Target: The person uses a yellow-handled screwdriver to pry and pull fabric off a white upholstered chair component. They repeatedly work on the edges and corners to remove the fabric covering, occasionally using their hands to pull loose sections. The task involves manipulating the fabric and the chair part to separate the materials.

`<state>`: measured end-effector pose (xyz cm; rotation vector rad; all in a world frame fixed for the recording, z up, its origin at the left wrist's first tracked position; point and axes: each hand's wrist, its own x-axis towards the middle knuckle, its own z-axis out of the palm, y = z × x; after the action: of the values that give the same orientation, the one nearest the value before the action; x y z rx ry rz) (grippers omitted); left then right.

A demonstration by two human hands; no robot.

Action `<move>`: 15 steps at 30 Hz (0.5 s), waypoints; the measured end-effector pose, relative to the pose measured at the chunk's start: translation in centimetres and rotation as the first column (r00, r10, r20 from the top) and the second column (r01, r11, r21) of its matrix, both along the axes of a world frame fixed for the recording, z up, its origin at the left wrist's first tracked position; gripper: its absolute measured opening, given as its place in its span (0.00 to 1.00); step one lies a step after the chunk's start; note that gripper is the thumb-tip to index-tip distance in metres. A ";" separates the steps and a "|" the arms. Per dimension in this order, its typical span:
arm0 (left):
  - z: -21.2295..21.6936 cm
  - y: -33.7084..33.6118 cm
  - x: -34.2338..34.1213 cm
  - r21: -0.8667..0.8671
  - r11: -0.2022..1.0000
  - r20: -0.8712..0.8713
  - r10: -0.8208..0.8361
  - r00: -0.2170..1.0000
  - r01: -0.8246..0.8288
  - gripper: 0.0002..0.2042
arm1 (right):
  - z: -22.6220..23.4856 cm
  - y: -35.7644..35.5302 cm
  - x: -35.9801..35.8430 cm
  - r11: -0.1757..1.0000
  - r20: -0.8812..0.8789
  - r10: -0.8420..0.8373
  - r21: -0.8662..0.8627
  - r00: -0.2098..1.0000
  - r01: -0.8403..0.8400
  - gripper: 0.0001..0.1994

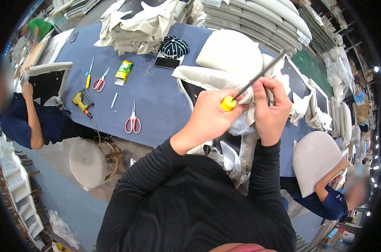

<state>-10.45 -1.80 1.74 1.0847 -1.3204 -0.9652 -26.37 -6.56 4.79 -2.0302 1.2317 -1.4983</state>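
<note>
My left hand is closed round the yellow handle of a screwdriver, whose long dark shaft slants up and to the right. Against that shaft, my right hand has its thumb and curled fingers closed. Below both hands lies a chair part with beige fabric folded over a dark underside. Grey-white fluffy stuffing shows between my wrists. Just beyond, a rounded beige cushion rests on the blue table.
Left on the table are red-handled scissors, red-handled snips, a second screwdriver, a staple gun and a yellow-green box. A phone lies by a patterned cap. Co-workers handle upholstered parts at both sides.
</note>
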 end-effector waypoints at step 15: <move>-7.7 4.5 9.5 0.243 0.666 -0.346 -0.619 0.705 0.705 0.08 | -0.9 -3.5 -4.4 0.996 0.059 -0.029 0.081 0.998 0.025 0.09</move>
<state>-0.97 2.72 -5.94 0.6897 -1.3939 -1.9016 -30.73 -10.07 3.91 -1.9108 1.2791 -1.4867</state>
